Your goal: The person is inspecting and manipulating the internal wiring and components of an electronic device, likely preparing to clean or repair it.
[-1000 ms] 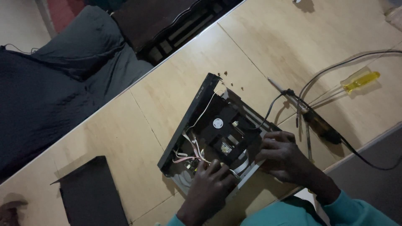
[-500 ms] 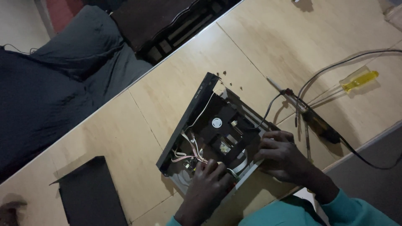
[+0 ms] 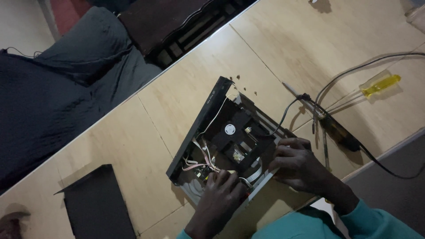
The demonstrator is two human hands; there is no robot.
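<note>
The wooden table (image 3: 177, 102) fills most of the frame, and your opened disc player (image 3: 226, 141) sits lower centre, no shift from a second ago. A black cover panel (image 3: 95, 206) lies lower left, a yellow-handled screwdriver (image 3: 380, 84) upper right.

Your left hand (image 3: 219, 199) has crept slightly further into the wiring (image 3: 199, 159), fingers curled among it; whether they pinch a wire, I cannot tell.

Your right hand (image 3: 299, 166) remains pressed, half-closed, on the chassis's right edge, steadying it.

Dim, warm indoor light, soft shadows, slightly grainy, dark areas losing detail.
</note>
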